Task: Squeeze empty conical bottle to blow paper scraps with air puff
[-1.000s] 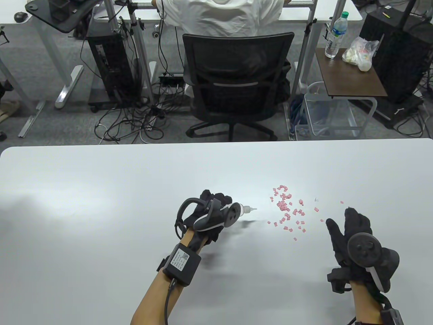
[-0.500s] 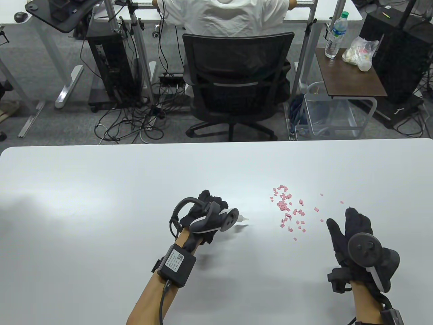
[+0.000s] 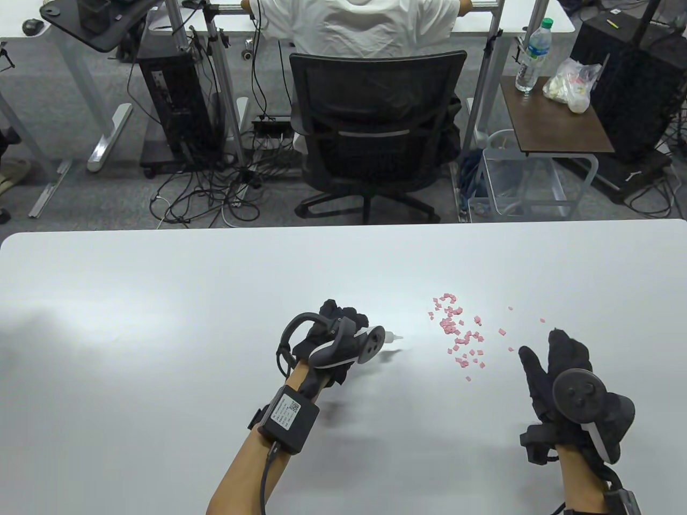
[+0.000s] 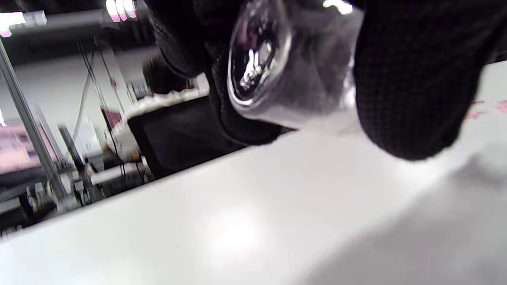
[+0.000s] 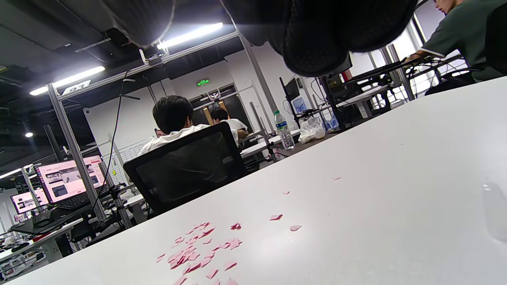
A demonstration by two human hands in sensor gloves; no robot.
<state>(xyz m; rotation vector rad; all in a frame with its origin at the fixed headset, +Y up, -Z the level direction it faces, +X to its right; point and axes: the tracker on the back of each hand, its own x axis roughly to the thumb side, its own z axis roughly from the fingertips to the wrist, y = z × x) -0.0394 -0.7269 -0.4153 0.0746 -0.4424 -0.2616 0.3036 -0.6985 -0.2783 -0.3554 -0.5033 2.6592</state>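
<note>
My left hand [image 3: 335, 335] sits a little left of centre in the lower half of the table view, above the white table [image 3: 161, 322]. Its fingers are curled round the conical bottle [image 4: 293, 75], which lies sideways in my grip. In the table view only the bottle's white nozzle shows, poking out past the tracker toward the right of the frame. The nozzle's shadow falls on the table just below it, so the tip is off the surface. In the left wrist view the clear bottle fills the top centre of the frame, its round base turned to the camera, with a gloved finger [image 4: 412, 87] wrapped over its right side.

The pink paper scraps [image 3: 459, 335] lie scattered on the table to the right of the nozzle, apart from it, in a loose band running from upper left to lower right. A few stray pieces sit farther right, near my other hand. The right wrist view shows them flat on the table at the lower left of the frame.

My right hand [image 3: 558, 370] is at the lower right of the table view, fingers straight and close together, thumb spread to the left, holding nothing.
</note>
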